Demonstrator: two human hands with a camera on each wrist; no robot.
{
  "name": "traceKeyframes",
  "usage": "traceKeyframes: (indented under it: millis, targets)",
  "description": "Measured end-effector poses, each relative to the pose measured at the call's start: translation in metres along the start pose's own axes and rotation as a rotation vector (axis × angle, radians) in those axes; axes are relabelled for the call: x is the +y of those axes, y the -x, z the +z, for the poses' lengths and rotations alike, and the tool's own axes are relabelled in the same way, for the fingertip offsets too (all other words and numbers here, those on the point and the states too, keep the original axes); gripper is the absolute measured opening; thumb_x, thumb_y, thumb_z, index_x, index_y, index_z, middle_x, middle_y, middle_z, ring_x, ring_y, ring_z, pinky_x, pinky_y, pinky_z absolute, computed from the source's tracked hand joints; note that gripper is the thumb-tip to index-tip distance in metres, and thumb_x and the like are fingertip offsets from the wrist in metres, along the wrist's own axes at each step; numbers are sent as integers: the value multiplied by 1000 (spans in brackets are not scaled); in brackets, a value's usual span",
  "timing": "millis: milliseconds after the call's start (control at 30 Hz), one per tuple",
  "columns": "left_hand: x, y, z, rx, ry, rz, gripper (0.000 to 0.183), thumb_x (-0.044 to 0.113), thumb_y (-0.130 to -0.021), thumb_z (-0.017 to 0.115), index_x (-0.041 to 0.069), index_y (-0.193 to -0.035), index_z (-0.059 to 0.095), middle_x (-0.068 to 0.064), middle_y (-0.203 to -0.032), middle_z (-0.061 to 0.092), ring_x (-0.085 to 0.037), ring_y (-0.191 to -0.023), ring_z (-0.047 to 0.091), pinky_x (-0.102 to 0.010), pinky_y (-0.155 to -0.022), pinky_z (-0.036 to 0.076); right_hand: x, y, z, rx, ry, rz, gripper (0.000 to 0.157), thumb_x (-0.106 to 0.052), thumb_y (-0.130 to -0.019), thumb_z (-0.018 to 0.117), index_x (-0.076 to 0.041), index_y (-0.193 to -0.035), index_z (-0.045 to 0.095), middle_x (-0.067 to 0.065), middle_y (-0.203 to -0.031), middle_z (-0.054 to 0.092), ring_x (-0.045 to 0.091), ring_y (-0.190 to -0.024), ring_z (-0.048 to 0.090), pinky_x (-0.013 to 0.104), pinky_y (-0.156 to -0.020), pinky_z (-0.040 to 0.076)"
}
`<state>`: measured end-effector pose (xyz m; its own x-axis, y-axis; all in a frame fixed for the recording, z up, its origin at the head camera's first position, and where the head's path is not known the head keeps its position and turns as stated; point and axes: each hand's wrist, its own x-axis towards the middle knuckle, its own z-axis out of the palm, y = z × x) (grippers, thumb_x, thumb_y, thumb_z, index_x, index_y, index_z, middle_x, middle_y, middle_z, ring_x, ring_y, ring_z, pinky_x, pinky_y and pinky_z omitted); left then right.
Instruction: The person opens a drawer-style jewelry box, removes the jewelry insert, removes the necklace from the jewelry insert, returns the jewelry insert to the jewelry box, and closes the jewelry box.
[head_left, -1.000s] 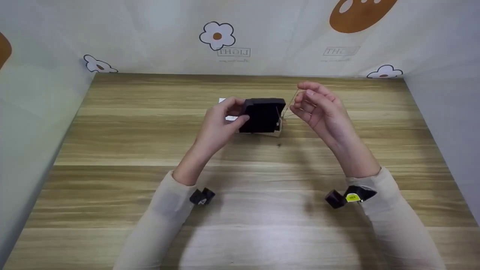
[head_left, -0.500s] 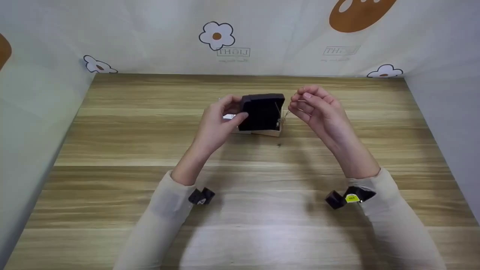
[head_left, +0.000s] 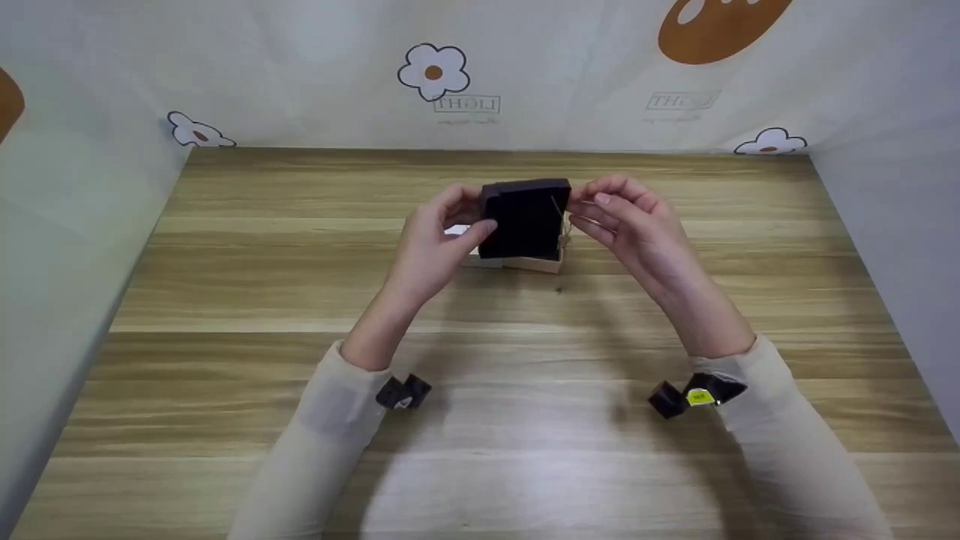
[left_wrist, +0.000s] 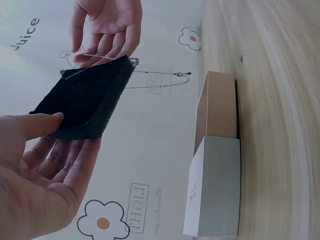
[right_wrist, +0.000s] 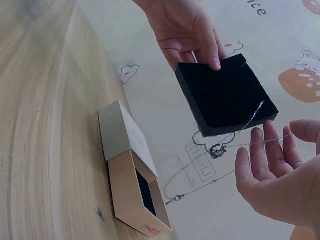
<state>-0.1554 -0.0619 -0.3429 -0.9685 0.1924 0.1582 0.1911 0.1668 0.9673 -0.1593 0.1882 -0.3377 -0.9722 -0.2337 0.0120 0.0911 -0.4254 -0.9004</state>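
My left hand (head_left: 435, 240) grips a black foam jewelry pad (head_left: 521, 221) by its left edge, thumb on the face and fingers behind. The pad is tilted up above the table. A silver necklace (right_wrist: 216, 151) runs over the pad's right corner. Its pendant hangs just off the edge, and the clasp end dangles below in the right wrist view. At the pad's right side, my right hand (head_left: 637, 225) holds part of the chain between thumb and fingers, palm turned up. Other fingertips lie close to the pad's edge.
Under the pad, a small cardboard box (left_wrist: 222, 105) stands partly pulled out of its white sleeve (left_wrist: 220, 185). Black lining shows inside the box. A dark mark (head_left: 559, 290) lies on the wooden table (head_left: 480, 360). A patterned curtain (head_left: 540, 60) closes off the back.
The left hand has raised the foam pad slightly and tilted it more upright. The right hand has come left to the pad's edge, drawing the chain in with it.
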Motion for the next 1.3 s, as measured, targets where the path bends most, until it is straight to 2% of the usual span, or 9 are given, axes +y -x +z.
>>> traceKeyframes:
  millis: [267,500,833,1133,1300]
  targets:
    - [1,1,-1,22,6,27,21,-2,-90,67,-4,-111,64,-16,-109,70,-21,-100,68,-26,-90,55,3,1,6,11,77,5,25,4,-99,46,-10,-97,67,4,-104,72,18,-100,72,32,-95,56]
    - [-1,-1,-1,35,53,49,21,-4,-91,66,-5,-112,64,-14,-111,68,-20,-102,67,-27,-92,55,7,1,6,8,124,15,23,5,-98,46,-9,-99,65,3,-104,71,16,-96,72,31,-95,56]
    - [-1,-1,-2,46,64,34,23,-2,-91,65,-4,-114,63,-16,-111,70,-19,-102,67,-25,-90,55,12,-1,7,-26,102,30,21,4,-98,46,-9,-99,63,4,-98,66,14,-86,67,27,-89,56]
    - [-3,-2,-2,58,85,38,23,-4,-91,64,-5,-114,62,-17,-111,70,-20,-104,67,-23,-90,55,14,-2,10,-36,80,42,17,-1,-99,46,-8,-101,61,5,-98,64,15,-88,64,29,-89,56]
    - [-4,-2,-1,56,93,45,24,-4,-91,64,-5,-114,62,-17,-112,69,-20,-104,67,-25,-92,55,17,-3,11,-40,47,53,14,-3,-99,48,-7,-102,61,4,-95,62,13,-83,60,26,-82,53]
